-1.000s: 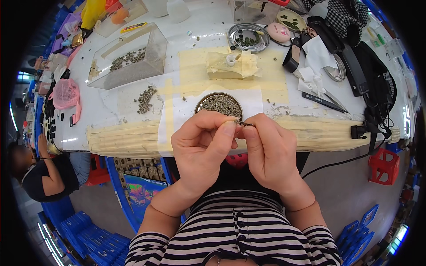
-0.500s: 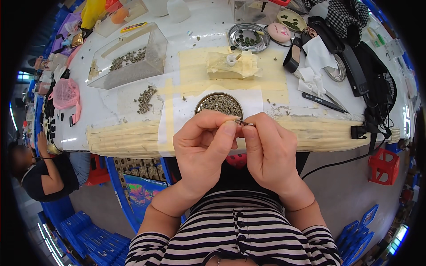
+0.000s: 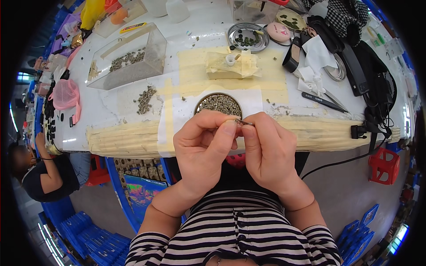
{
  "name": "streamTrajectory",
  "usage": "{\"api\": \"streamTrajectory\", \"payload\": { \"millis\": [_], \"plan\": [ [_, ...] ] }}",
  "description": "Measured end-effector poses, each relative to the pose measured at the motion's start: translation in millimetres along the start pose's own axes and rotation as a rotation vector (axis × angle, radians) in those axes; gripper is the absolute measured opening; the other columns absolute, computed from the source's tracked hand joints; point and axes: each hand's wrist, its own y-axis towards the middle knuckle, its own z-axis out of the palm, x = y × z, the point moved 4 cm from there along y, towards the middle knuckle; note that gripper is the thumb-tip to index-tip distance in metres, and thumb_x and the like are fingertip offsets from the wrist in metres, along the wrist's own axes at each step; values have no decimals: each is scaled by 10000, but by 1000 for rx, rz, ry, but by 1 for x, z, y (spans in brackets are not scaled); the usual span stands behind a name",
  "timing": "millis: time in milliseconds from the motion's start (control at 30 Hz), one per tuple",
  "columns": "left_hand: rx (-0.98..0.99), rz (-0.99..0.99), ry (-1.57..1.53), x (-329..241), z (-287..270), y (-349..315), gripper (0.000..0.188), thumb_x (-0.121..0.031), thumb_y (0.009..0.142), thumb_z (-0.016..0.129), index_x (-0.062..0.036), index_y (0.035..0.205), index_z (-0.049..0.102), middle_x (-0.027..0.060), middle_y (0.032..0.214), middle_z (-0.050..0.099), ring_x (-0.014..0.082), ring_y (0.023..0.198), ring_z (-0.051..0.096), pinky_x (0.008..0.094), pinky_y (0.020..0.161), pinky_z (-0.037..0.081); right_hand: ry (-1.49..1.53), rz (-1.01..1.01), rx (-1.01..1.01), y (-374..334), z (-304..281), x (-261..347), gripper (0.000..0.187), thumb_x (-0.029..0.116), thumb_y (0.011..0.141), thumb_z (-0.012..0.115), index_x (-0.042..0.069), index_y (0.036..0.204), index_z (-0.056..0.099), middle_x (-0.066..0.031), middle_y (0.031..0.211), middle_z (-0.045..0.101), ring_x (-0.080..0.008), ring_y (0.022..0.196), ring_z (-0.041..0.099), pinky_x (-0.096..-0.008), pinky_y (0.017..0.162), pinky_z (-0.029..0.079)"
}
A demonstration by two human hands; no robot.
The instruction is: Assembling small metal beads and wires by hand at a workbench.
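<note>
The left hand (image 3: 202, 148) and right hand (image 3: 271, 148) nearly meet, each closed in a thumb-and-forefinger pinch on a small dark piece (image 3: 246, 123), too tiny to identify. It sits between their fingertips, above the near edge of the desk (image 3: 182, 37). Just beyond is a round dish (image 3: 217, 93) of small greyish bits (image 3: 219, 103); black tweezers (image 3: 320, 101) lie to the right.

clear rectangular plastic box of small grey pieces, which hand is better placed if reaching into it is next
Probably the left hand: it is nearer the box, which lies beyond it to the left; the right hand is farther. Both are occupied, pinching a tiny dark item.
</note>
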Motion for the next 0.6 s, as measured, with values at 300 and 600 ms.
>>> {"api": "streamTrajectory", "payload": {
  "millis": [300, 600],
  "plan": [
    [11, 11, -18, 4, -1, 0, 93, 20, 885, 579, 26, 975, 603, 63, 862, 634, 87, 754, 609, 203, 624, 499, 179, 112, 128, -2, 2, -5, 130, 105, 911, 548, 14, 822, 523, -112, 668, 543, -282, 536, 559, -345, 473, 438],
    [57, -34, -59, 1, -2, -1, 92, 25, 884, 576, 32, 972, 602, 70, 853, 636, 86, 745, 606, 214, 656, 516, 619, 400, 401, 6, -9, -3, 215, 102, 950, 473, -9, 774, 528, -134, 640, 569, -285, 573, 569, -335, 548, 455]
  ]
}}
